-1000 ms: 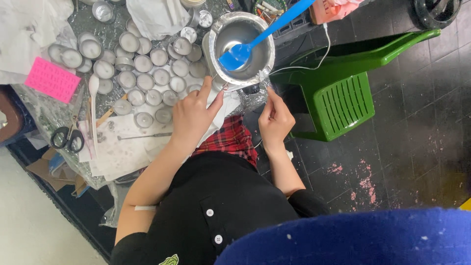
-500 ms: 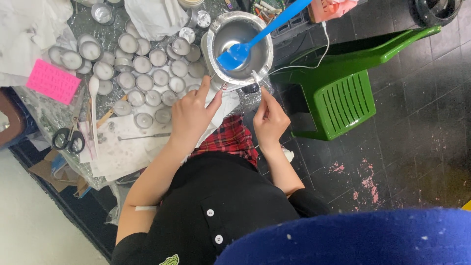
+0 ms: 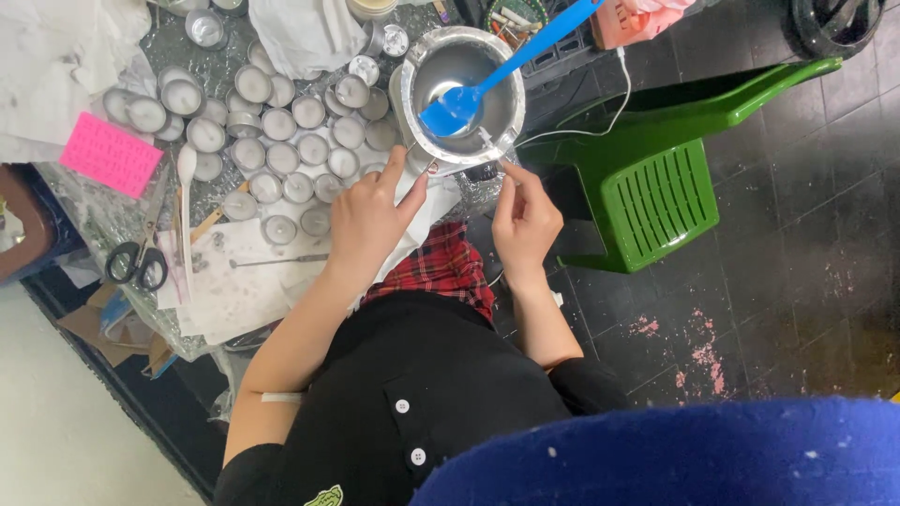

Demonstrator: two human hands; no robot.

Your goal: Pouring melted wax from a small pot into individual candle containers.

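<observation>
1. Spatula (image 3: 469, 98) is blue; pot (image 3: 464, 94) is silver
2. Stool (image 3: 656, 187) is green, with slatted seat
3. Cloth (image 3: 441, 267) has red plaid pattern; shirt (image 3: 412, 394) is black
4. Note (image 3: 111, 153) is pink; floor (image 3: 797, 262) is dark tiles

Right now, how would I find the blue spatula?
Look at the cluttered table with rows of small round tins. At its right edge, above the hands, stands a silver metal pot. The blue spatula rests in it, the only bright blue thing there.

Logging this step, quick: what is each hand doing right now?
Left hand: fingers at the metal pot rim; grip cannot be told.
Right hand: pinching something thin by the rim; cannot tell what.
</observation>
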